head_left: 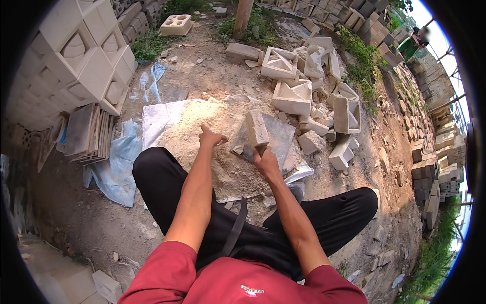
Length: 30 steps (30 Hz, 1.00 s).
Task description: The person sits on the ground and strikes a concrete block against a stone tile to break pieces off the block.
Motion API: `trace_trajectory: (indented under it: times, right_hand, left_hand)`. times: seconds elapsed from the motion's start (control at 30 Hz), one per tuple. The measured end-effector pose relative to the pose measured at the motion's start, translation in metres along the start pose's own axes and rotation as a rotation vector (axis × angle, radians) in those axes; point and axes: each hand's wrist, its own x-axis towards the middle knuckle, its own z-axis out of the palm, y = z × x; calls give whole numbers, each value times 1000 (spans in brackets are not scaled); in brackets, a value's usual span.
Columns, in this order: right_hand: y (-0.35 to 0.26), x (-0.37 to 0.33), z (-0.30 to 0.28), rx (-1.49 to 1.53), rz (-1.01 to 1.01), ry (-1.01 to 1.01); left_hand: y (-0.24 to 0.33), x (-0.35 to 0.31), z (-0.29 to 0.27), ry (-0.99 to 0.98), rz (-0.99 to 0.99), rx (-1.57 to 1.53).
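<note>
I sit on the ground with a heap of crushed pale rubble [202, 119] between my legs. Over it reaches my left hand [211, 137], its fingers apart and nothing seen in them. My right hand [266, 161] grips the short handle of a mallet with a long, block-shaped, dusty head [257, 127]. The mallet head is raised over a flat grey slab [279, 136] to the right of the heap. A white sheet [163, 117] lies under the rubble and shows at its left edge.
Broken cream-coloured blocks [292, 96] pile up beyond the slab. Tall stacked blocks [83, 55] stand at the left, with thin boards [87, 133] and a blue sheet [119, 159] below them. A wooden post [243, 17] rises at the back. Another person [412, 45] is far off right.
</note>
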Motion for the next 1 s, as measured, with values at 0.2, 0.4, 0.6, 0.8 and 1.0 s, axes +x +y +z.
trace_trajectory:
  times: [0.2, 0.4, 0.6, 0.8, 1.0]
  right_hand:
    - [-10, -6, 7, -100, -40, -52]
    - [13, 8, -8, 24, 57, 9]
    - [11, -5, -4, 81, 17, 111]
    - [6, 16, -15, 45, 69, -38]
    - [32, -1, -19, 49, 146, 134]
  left_hand:
    - [4, 14, -8, -35, -61, -461]
    - [30, -14, -4, -199, -43, -617]
    - [16, 7, 14, -130, -106, -545]
    - [0, 45, 20, -155, -97, -616]
    - [39, -8, 36, -176, -110, -580]
